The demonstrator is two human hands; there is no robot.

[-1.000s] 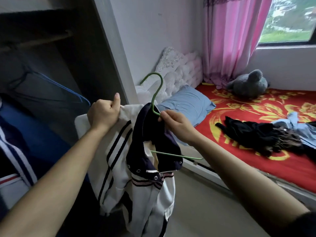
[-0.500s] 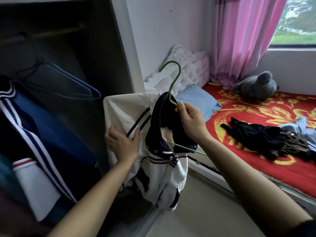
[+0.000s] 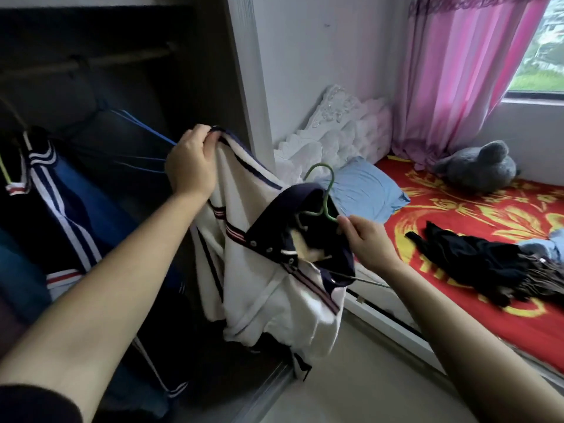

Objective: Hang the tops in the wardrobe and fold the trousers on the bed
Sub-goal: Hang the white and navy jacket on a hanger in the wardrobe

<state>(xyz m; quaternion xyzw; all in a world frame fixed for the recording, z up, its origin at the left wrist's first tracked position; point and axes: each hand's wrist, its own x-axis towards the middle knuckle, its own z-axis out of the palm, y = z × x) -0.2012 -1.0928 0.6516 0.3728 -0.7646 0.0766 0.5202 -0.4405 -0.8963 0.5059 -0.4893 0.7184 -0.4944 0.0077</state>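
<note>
White top (image 3: 268,270) is held in mid-air in front of the open wardrobe (image 3: 213,71), just left of the bed (image 3: 457,215), and is not yet hung. Fabric is soft matte knit, cream-white, with a navy collar, navy piping, thin red-white-navy striped trim and small metal snaps along the placket. Left hand (image 3: 190,161) is closed on the top's raised shoulder edge, with the fingers curled over the fabric. Right hand (image 3: 367,241) is pinched on the green hanger (image 3: 325,190), on thin coated wire just below the hook, at the collar opening. Hook is pointed up, with its open side to the left. One wire arm is buried inside the collar; the other is seen sticking out low on the right, so the hanger's long axis is tilted down to the right. The top's shoulder line is sloped from the left hand, high, down to the collar. The body is draped roughly vertical, bunched and creased, hem toward the floor. Inside the wardrobe, a bare blue hanger (image 3: 146,132), also wire, is hung off a dark rail (image 3: 91,61). Beside it, navy garments (image 3: 70,209) with white stripes are hung. The bed is covered in a red sheet with a yellow floral print. Black trousers (image 3: 476,264) are crumpled on it, unfolded, well apart from the top. A smooth blue pillow (image 3: 363,190), a white ruffled cushion (image 3: 335,129) and a fuzzy grey plush toy (image 3: 479,167) are at the head end. A pink curtain (image 3: 451,71) is hung in pleats by the window.
</note>
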